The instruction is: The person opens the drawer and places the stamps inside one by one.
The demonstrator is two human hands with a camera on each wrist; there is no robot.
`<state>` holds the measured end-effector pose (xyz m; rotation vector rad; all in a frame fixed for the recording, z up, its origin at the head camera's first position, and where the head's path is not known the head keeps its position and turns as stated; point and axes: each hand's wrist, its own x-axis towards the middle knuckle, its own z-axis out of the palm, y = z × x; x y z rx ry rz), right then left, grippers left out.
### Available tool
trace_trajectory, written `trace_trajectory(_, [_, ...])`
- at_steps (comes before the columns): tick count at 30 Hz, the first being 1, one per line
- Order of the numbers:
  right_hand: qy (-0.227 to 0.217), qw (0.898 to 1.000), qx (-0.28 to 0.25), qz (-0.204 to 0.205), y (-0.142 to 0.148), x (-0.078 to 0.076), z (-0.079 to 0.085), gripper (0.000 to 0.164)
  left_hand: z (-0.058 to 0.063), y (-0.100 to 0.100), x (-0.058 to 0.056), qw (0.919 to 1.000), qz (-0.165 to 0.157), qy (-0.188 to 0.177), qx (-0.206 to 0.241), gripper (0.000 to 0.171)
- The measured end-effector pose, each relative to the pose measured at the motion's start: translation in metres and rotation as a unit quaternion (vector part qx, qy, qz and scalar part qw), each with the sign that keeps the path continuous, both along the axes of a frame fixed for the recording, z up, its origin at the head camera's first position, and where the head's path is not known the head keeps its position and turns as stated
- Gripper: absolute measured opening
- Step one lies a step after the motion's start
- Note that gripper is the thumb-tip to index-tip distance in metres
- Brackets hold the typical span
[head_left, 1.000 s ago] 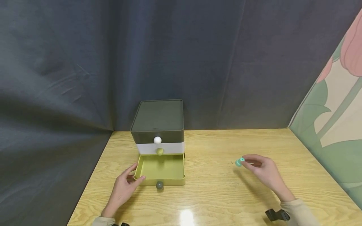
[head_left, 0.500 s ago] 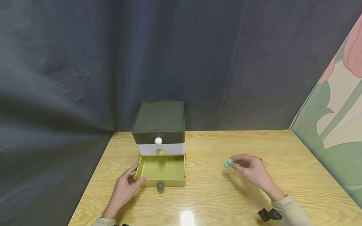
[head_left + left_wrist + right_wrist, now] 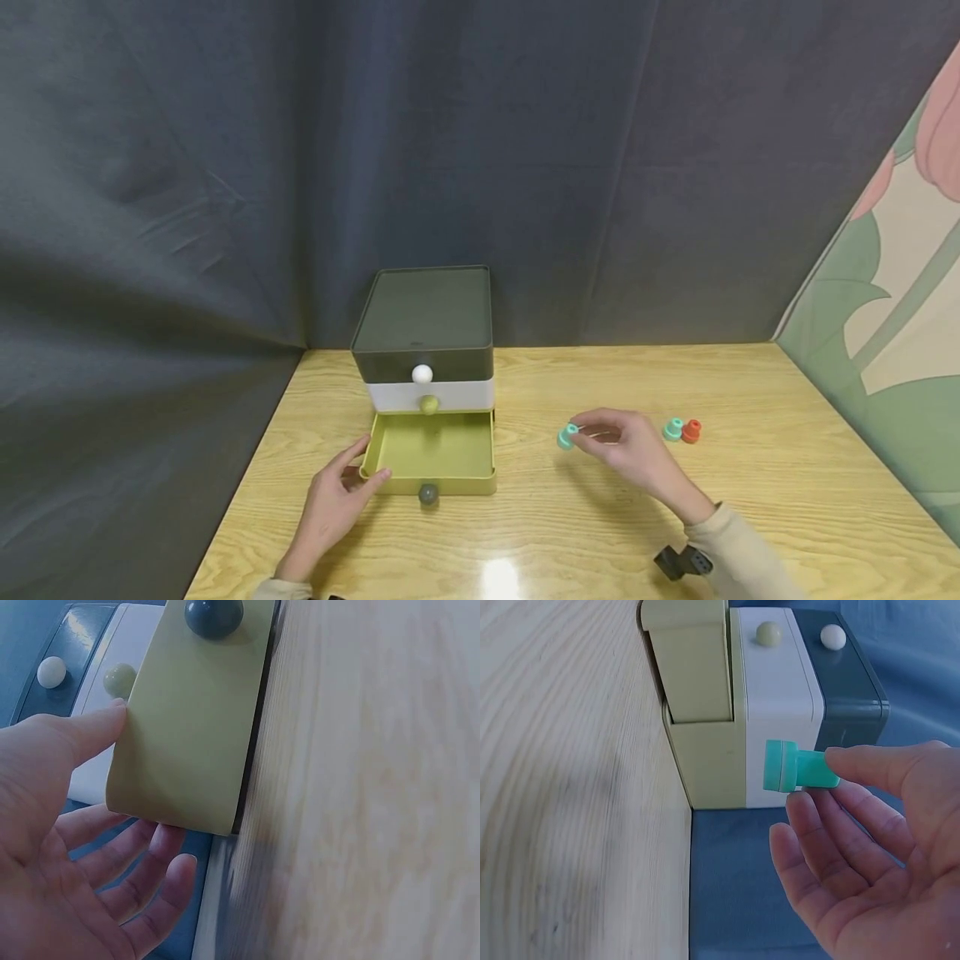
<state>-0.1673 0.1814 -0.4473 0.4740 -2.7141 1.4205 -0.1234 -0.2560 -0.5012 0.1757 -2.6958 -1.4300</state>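
A three-tier drawer box point(image 3: 423, 312) stands on the table, its yellow-green bottom drawer point(image 3: 435, 446) pulled out and showing a bare floor. My left hand point(image 3: 330, 508) holds that drawer's left front corner, thumb on the rim and fingers along the side. Between thumb and fingertips my right hand point(image 3: 626, 446) pinches a small teal stepped cylinder point(image 3: 795, 766), wide at one end, above the table right of the drawer. A similar teal cylinder point(image 3: 672, 429) and a red one point(image 3: 692, 431) stand side by side farther right.
The drawer box has a dark green top tier with a white knob point(image 3: 422, 374) and a white middle tier with a green knob point(image 3: 428, 405). Dark curtain point(image 3: 480, 167) hangs behind and left. A floral panel point(image 3: 892, 333) borders the wooden table point(image 3: 570, 533) on the right.
My right hand has moved left towards the drawer with the teal cylinder, uncovering the other teal cylinder and the red one. The left hand stays on the drawer corner.
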Motion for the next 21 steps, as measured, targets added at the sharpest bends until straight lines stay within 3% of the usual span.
trace_trajectory(21, [0.006, 0.996, 0.009, 0.083, -0.046, -0.003, 0.007, 0.024, 0.002, 0.001, 0.001, 1.0, -0.004, -0.006, 0.005, 0.075])
